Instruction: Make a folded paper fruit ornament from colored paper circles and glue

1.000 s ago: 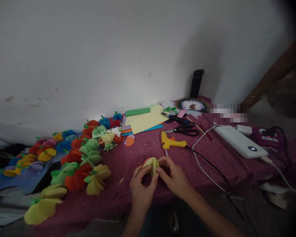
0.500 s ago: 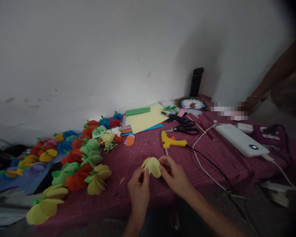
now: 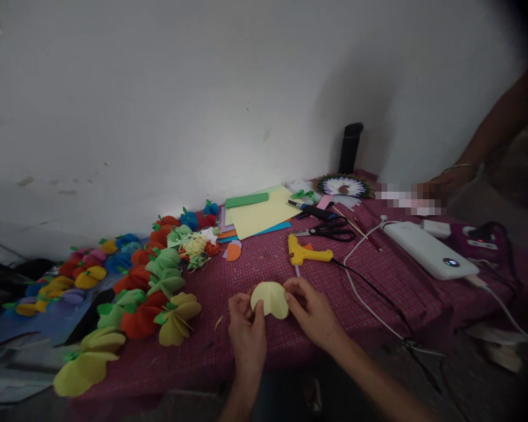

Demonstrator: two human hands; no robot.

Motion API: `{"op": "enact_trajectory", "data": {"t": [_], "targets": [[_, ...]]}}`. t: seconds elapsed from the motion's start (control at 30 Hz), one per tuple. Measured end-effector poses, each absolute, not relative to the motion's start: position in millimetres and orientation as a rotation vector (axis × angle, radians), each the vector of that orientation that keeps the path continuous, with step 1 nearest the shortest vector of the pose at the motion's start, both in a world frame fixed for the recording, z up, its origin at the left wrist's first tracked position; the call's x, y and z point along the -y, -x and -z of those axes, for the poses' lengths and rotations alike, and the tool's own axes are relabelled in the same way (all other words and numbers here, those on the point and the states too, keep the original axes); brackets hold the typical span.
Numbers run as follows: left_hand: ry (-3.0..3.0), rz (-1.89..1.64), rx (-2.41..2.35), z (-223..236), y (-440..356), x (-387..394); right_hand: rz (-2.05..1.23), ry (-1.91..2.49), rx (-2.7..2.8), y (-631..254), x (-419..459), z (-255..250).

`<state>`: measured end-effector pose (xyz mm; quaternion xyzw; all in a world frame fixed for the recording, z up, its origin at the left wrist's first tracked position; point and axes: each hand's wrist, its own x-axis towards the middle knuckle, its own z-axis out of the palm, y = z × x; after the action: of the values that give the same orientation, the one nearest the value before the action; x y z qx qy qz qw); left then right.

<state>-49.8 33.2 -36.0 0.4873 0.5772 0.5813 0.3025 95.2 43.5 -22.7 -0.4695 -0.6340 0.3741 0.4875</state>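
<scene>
Holding pale-yellow folded paper piece (image 3: 269, 298) at near edge

Left of it, coloured paper ornaments (image 3: 147, 293) crowd the table (image 3: 246, 357); beyond lie a yellow glue gun (image 3: 307, 252) and black-handled scissors (image 3: 330, 231). The left hand (image 3: 248, 328) pinches its left side, fingers narrow; the right hand (image 3: 311, 310) grips its right edge.

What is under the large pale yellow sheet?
Beneath the large pale yellow sheet, edges of a blue sheet, an orange sheet and a lilac sheet stick out. The rest is covered, so I can't tell what else lies there.
</scene>
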Motion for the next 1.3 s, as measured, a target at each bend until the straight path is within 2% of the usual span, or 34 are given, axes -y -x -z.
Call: {"op": "enact_trajectory", "data": {"t": [0.1,0.27,0.67,0.9,1.13,1.3], "targets": [[-1.410,-1.566,-1.524,35.9,50.1,-31.9,-0.932,1.151,1.554,-96.1,-42.7,21.6],[-1.733,-1.403,-1.638,33.7,54.5,-28.2,-0.948,1.159,1.551,-96.6,-42.2,23.8],[-1.919,-1.326,-1.629,19.5,45.2,-22.9,-0.956,1.084,1.546,-93.8,-48.2,28.9],[-1.609,-1.376,-1.653,36.4,54.6,-27.1,-0.967,1.111,1.525,-94.0,-49.4,30.5],[-1.285,-1.474,-1.376,24.5,56.6,-26.4,-1.086,1.055,1.436,-96.5,-46.7,22.2],[-1.222,-1.599,-1.337,28.9,58.9,-23.2,-1.042,1.003,1.493,-104.5,-40.9,11.9]]}}
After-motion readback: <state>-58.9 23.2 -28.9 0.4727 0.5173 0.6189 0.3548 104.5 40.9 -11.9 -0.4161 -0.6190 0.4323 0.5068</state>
